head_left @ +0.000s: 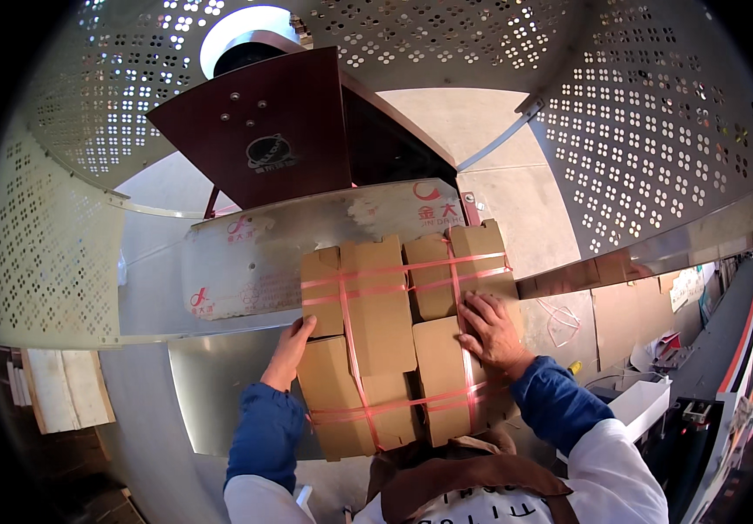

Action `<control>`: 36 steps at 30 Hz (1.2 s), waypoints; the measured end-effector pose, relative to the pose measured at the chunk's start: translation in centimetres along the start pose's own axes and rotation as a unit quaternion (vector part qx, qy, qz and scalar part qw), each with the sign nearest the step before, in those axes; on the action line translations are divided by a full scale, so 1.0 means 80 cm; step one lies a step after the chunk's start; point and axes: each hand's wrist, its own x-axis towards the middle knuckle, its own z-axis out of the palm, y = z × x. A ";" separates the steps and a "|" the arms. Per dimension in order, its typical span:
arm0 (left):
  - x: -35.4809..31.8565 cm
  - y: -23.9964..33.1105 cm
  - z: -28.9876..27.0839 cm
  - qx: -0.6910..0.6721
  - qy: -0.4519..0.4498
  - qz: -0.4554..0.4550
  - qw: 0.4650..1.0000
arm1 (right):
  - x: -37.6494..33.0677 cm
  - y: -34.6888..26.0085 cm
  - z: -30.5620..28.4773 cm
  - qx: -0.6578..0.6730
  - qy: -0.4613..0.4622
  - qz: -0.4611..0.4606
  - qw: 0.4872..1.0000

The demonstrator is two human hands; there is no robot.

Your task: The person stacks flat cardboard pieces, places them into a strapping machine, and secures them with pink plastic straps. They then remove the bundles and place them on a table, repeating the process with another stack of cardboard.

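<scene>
A bundle of flat brown cardboard boxes (pixel 378 327), bound lengthwise and crosswise with pink plastic strapping (pixel 348 327), is between my hands, close to my body. My left hand (pixel 291 352) grips its left side, the thumb at the upper edge and the other fingers hidden below. On the right, my right hand (pixel 497 336) holds the bundle with bent fingers over its top, the fingertips by a lengthwise strap. Beyond the bundle's far end is a worn metal plate (pixel 280 236) at the foot of a dark red machine (pixel 263 127).
Perforated metal guards (pixel 643 140) curve around the machine on both sides. Loose pink strapping (pixel 560 321) lies on the floor at right, near a white open box (pixel 640 410). A wooden-edged white panel (pixel 66 389) stands at far left.
</scene>
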 end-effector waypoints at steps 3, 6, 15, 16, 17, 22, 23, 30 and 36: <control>-0.003 0.012 0.011 -0.026 -0.004 -0.017 1.000 | -0.001 0.002 0.008 0.003 0.009 -0.003 1.000; 0.001 0.011 0.009 -0.004 0.000 -0.013 1.000 | 0.000 0.004 0.009 0.005 0.012 -0.002 1.000; -0.010 0.018 0.013 0.017 0.010 -0.018 1.000 | 0.002 0.003 0.021 0.021 0.022 0.005 1.000; -0.011 0.018 0.014 0.048 0.020 -0.011 0.999 | 0.002 0.003 0.023 0.026 0.024 0.005 0.999; -0.012 0.018 0.015 0.079 0.030 -0.006 0.996 | 0.000 0.003 0.024 0.024 0.022 0.004 0.999; -0.014 0.023 0.017 0.100 0.034 -0.003 0.994 | -0.002 0.007 0.029 0.025 0.030 -0.002 0.999; -0.015 0.023 0.018 0.104 0.038 0.002 0.994 | -0.003 0.008 0.030 0.025 0.032 -0.005 0.999; -0.007 0.011 0.014 0.115 0.032 0.015 0.993 | -0.002 0.008 0.027 0.029 0.044 -0.006 0.999; -0.006 0.009 0.016 0.081 0.026 0.041 0.996 | -0.002 0.002 0.022 0.029 0.042 -0.003 0.999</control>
